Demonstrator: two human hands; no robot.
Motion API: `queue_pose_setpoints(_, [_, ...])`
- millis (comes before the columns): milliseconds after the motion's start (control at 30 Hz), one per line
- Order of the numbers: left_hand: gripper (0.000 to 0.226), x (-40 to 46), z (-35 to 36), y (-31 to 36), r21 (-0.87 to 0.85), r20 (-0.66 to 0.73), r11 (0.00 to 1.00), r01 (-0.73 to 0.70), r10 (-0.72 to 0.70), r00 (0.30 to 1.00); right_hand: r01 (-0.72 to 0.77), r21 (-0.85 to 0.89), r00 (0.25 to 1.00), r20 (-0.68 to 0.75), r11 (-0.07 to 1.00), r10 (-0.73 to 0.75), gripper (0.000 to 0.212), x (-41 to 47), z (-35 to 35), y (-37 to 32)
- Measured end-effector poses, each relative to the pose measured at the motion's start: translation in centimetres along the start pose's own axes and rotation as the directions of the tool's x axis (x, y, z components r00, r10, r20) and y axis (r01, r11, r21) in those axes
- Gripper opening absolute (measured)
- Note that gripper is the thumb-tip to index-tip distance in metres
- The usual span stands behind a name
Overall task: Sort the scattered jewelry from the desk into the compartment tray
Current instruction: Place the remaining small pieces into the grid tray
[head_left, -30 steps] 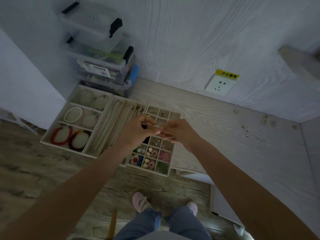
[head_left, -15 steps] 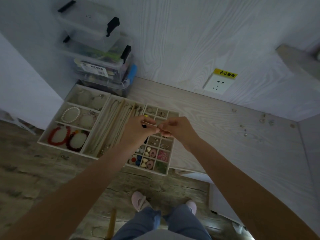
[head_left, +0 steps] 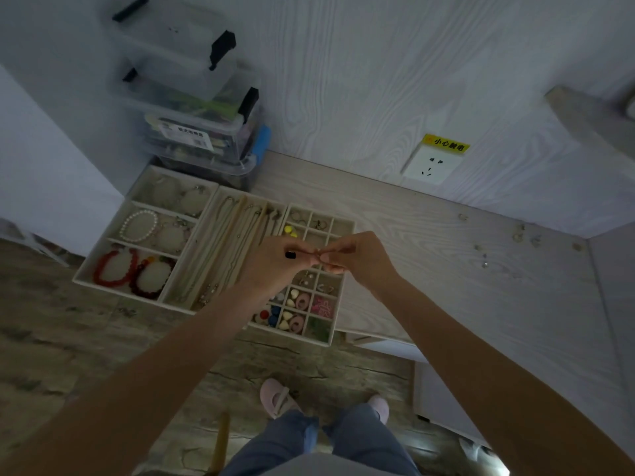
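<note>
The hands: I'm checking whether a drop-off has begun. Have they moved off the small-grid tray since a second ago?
No. Left hand and right hand stay together over the small-grid tray.

Cream tray [head_left: 343, 305], red bracelet [head_left: 103, 269], white pearl bracelet [head_left: 137, 225], yellow label [head_left: 450, 143]

Not much diff tbh. Left hand [head_left: 275, 266] & right hand [head_left: 357, 259] closed the gap, fingertips now touching over the tray [head_left: 343, 224]. Whatever they're pinching is too tiny to make out.
</note>
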State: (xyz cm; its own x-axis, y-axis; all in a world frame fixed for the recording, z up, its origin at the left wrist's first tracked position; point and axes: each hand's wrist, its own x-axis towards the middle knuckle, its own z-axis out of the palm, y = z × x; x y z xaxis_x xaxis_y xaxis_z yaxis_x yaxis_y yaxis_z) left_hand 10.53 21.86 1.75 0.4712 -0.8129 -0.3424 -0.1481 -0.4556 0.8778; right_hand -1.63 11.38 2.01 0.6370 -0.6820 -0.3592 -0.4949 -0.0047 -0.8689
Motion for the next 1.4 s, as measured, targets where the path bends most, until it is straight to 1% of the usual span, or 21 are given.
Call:
queue_pose_setpoints(133, [0.008, -0.1, 0.1, 0.2, -0.021, 0.037, 1.000, -0.011, 0.011, 0.999, 0.031, -0.108, 0.999, -0.021, 0.994, -0.034, 0.016, 0.1, 0.0, 0.4])
queue_pose_setpoints(267, [0.014, 0.0, 0.2, -0.1, -0.015, 0.064, 0.999, 0.029, -0.027, 0.998, 0.014, -0.182, 0.999, 0.038, 0.983, -0.007, 0.004, 0.3, -0.1, 0.9])
queue_pose_setpoints(300, [0.015, 0.0, 0.2, -0.2, -0.011, 0.069, 0.999, 0.038, -0.037, 0.997, 0.014, -0.210, 0.999, 0.048, 0.978, -0.004, 0.005, 0.3, -0.1, 1.0])
queue_pose_setpoints(367, [0.013, 0.1, 0.1, -0.5, -0.016, 0.068, 0.999, 0.047, -0.046, 0.997, 0.052, -0.328, 0.997, 0.075, 0.943, -0.029, 0.009, 0.2, -0.3, 1.2])
queue_pose_setpoints(467, [0.013, 0.3, -0.2, -1.0, 0.054, 0.067, 0.998, 0.035, -0.039, 0.997, 0.136, -0.547, 0.983, 0.176, 0.826, -0.045, 0.013, 0.3, -0.2, 1.7])
queue_pose_setpoints(533, [0.017, 0.5, -0.5, -1.3, 0.156, 0.053, 0.988, 0.015, -0.023, 0.998, 0.193, -0.699, 0.972, 0.231, 0.688, -0.038, 0.014, 0.3, -0.2, 2.1])
queue_pose_setpoints(600, [0.020, 0.6, -0.9, -1.8, 0.244, 0.031, 0.970, -0.019, 0.012, 0.999, 0.253, -0.782, 0.963, 0.260, 0.569, -0.071, 0.016, 0.4, -0.2, 2.4])
queue_pose_setpoints(667, [0.024, 0.6, -1.2, -2.1, 0.306, 0.016, 0.951, -0.040, 0.037, 0.999, 0.291, -0.810, 0.955, 0.274, 0.509, -0.110, 0.017, 0.5, -0.2, 2.7])
queue_pose_setpoints(733, [0.024, 0.7, -1.3, -2.3, 0.328, 0.013, 0.944, -0.044, 0.042, 0.999, 0.334, -0.834, 0.942, 0.312, 0.439, -0.124, 0.015, 0.6, -0.2, 3.1])
queue_pose_setpoints(800, [0.025, 0.7, -1.3, -2.5, 0.350, 0.021, 0.935, -0.046, 0.041, 0.999, 0.386, -0.848, 0.922, 0.365, 0.363, -0.128, 0.017, 0.7, -0.1, 3.3])
queue_pose_setpoints(867, [0.025, 0.7, -1.3, -2.6, 0.363, 0.028, 0.931, -0.047, 0.040, 0.999, 0.442, -0.852, 0.897, 0.411, 0.280, -0.164, 0.018, 0.8, 0.1, 3.3])
queue_pose_setpoints(933, [0.025, 0.7, -1.3, -2.6, 0.374, 0.029, 0.926, -0.052, 0.044, 0.999, 0.479, -0.838, 0.875, 0.436, 0.260, -0.208, 0.017, 0.9, 0.2, 3.2])
queue_pose_setpoints(967, [0.025, 0.7, -1.3, -2.6, 0.375, 0.031, 0.925, -0.054, 0.046, 0.998, 0.484, -0.844, 0.873, 0.446, 0.233, -0.198, 0.016, 1.0, 0.3, 3.1])
queue_pose_setpoints(1033, [0.024, 0.6, -1.3, -2.5, 0.371, 0.037, 0.927, -0.053, 0.042, 0.998, 0.476, -0.852, 0.879, 0.453, 0.219, -0.146, 0.017, 0.9, 0.3, 2.6])
queue_pose_setpoints(1100, [0.024, 0.7, -1.3, -2.4, 0.366, 0.038, 0.930, -0.044, 0.033, 0.999, 0.453, -0.846, 0.891, 0.440, 0.282, -0.113, 0.021, 0.9, 0.1, 2.4])
queue_pose_setpoints(1233, [0.024, 0.9, -1.3, -2.5, 0.373, 0.036, 0.927, -0.027, 0.015, 0.999, 0.384, -0.833, 0.921, 0.374, 0.399, -0.106, 0.022, 0.9, -0.2, 2.4])
queue_pose_setpoints(1333, [0.025, 0.9, -1.4, -2.6, 0.361, 0.031, 0.932, -0.012, 0.001, 1.000, 0.293, -0.828, 0.955, 0.274, 0.478, -0.111, 0.020, 0.4, -0.8, 2.3])
queue_pose_setpoints(1400, [0.025, 0.9, -1.4, -2.6, 0.358, 0.028, 0.934, -0.004, -0.006, 1.000, 0.239, -0.825, 0.971, 0.212, 0.512, -0.111, 0.020, 0.1, -1.0, 2.2])
